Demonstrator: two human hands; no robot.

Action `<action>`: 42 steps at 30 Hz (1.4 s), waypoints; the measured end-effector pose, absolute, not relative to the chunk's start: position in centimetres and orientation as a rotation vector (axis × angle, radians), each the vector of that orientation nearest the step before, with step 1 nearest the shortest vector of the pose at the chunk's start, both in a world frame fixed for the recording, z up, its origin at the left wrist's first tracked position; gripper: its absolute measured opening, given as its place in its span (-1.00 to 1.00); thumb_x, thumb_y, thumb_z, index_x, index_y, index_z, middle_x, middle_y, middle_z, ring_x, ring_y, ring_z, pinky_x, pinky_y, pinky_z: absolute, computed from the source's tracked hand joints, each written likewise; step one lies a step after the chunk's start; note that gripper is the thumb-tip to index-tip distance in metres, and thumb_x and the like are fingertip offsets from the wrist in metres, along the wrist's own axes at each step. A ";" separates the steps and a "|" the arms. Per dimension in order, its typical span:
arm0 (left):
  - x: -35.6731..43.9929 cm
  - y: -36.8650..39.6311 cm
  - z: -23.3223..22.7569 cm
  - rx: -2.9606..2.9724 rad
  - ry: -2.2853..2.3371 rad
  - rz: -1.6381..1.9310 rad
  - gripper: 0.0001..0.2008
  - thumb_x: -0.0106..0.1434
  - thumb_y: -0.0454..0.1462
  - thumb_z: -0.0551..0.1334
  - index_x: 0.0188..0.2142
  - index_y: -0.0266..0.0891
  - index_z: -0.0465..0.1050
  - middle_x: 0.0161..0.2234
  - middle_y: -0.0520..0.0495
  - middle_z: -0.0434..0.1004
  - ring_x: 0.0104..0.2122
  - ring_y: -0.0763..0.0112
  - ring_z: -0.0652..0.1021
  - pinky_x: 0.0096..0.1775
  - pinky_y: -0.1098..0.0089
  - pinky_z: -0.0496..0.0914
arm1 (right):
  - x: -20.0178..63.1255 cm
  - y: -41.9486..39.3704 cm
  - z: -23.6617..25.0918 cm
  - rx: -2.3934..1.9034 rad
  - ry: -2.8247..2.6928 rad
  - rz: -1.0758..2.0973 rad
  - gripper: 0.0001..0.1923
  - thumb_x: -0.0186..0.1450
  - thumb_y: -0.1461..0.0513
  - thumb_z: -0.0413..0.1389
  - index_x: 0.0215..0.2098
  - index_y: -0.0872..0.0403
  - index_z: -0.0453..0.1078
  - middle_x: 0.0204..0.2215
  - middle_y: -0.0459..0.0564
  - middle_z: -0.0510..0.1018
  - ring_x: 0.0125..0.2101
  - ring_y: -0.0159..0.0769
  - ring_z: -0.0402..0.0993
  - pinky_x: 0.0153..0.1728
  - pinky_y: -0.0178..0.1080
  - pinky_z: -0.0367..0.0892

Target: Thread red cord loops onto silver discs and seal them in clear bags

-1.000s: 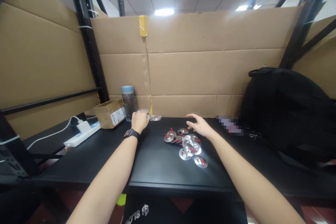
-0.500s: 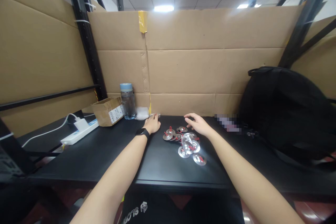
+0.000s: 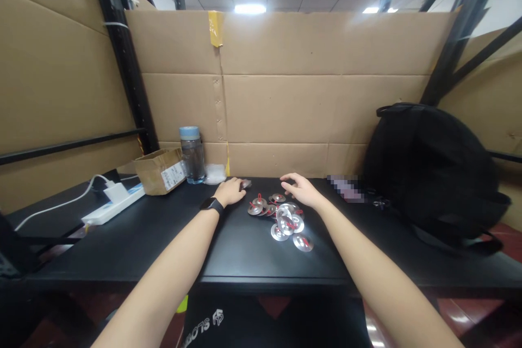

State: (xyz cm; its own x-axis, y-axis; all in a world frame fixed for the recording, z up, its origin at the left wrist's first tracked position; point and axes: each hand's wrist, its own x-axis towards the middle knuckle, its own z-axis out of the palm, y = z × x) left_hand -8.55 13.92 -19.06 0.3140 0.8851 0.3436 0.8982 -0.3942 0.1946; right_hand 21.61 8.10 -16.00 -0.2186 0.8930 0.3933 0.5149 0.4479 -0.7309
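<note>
Several small silver finger cymbals [image 3: 286, 224] with red loops lie in a loose, overlapping pile on the black tabletop [image 3: 244, 255]. My left hand [image 3: 230, 190], with a dark watch on its wrist, is behind the pile and to its left. Its fingers close on a small shiny piece, apparently another finger cymbal [image 3: 245, 184], partly hidden by the hand. Just beyond the pile on the right hovers my right hand [image 3: 302, 189], thumb and fingers apart, holding nothing.
At the back left are a small cardboard box [image 3: 157, 174], a water bottle [image 3: 193, 157] and a white plastic packet [image 3: 215, 174]. A power strip [image 3: 112, 206] lies further left. To the right sits a black backpack [image 3: 428, 174]. Cardboard [image 3: 285, 109] walls the back.
The view has shifted slightly, moving the scene left. The shiny piece at my left fingertips has moved a little right and nearer. My right hand stays open near the pile, which looks unchanged.
</note>
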 end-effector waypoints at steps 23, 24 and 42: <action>-8.3 14.1 -18.4 -2.642 -1.759 -1.327 -0.76 0.25 -0.25 0.32 -0.09 -0.27 0.56 -0.10 -0.20 0.66 -0.10 0.17 0.63 0.02 0.24 0.44 | 21.1 7.6 -15.8 -1.159 -1.892 0.528 -0.69 0.26 0.23 0.21 -0.02 0.04 0.46 -0.06 0.03 0.56 -0.46 -0.44 0.51 -0.33 -0.28 0.47; -8.0 13.9 -18.3 -2.669 -1.745 -1.406 -0.73 0.28 -0.21 0.30 -0.07 -0.29 0.55 -0.08 -0.22 0.66 -0.09 0.17 0.63 0.03 0.23 0.45 | 21.0 7.6 -15.8 -1.134 -1.900 0.508 -0.70 0.26 0.23 0.22 -0.03 0.03 0.47 -0.04 0.03 0.55 -0.44 -0.44 0.51 -0.28 -0.26 0.48; -2.3 9.6 -16.2 -3.032 -1.239 -1.876 -0.64 0.36 -0.13 0.22 0.06 -0.25 0.57 0.06 -0.14 0.61 0.07 0.16 0.57 0.19 0.19 0.37 | 19.6 7.1 -15.7 -1.044 -1.846 0.605 -0.79 0.38 0.15 0.02 -0.29 0.05 0.44 -0.35 -0.07 0.55 -0.34 -0.32 0.48 -0.38 -0.34 0.36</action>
State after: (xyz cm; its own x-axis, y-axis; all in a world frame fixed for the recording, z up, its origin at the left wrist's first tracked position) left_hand -2.34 9.60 -16.19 0.3592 0.7703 0.5268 0.1819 -0.6115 0.7701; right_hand 19.62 7.07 -15.68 -0.2359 0.8520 0.4674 0.4102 0.5233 -0.7469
